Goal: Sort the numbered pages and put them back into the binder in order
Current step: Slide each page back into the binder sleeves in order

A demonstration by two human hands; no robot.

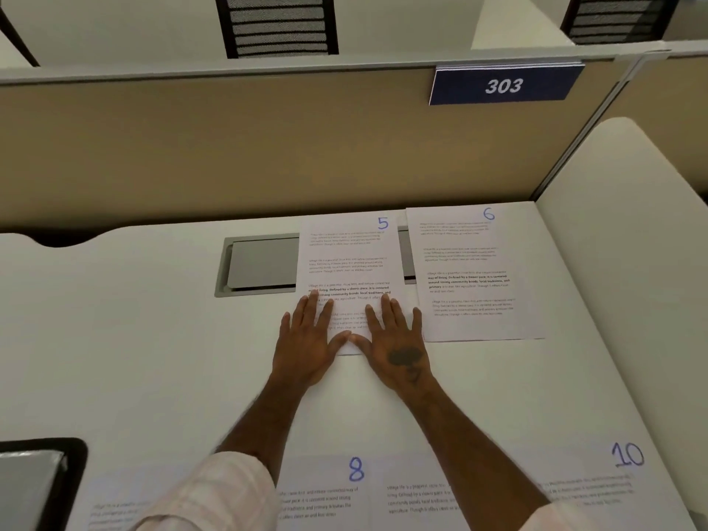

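Sorting station, current state, largest item first.

1. The white desk (153, 358) carries all the work. A tan partition (230, 147) closes off its far edge.
2. Pages lie face up in two rows. In the far row, page 5 (348, 254) lies just left of page 6 (467, 270), with a narrow gap between them. In the near row, page 8 (325, 492) and page 10 (574, 488) lie at the bottom edge. Another sheet lies between them, and my arm hides its number.
3. A dark-edged object (38, 480) sits at the near left corner. I judge it to be the binder but cannot confirm this.
4. A grey cable hatch (260, 264) is set into the desk. Page 5 covers its right part.
5. My left hand (306, 339) and right hand (398, 343) lie side by side on the near end of page 5. Their fingers are straight and spread, and the palms are down. Neither hand pinches anything.

Step in hand: I judge this to be the laying-out stage, with page 5 being set square beside page 6. No page is filed yet.

Next move: lift both palms without dragging the sheet, then read the numbers of the remaining pages. After that, gather the pages in order before loading the binder.
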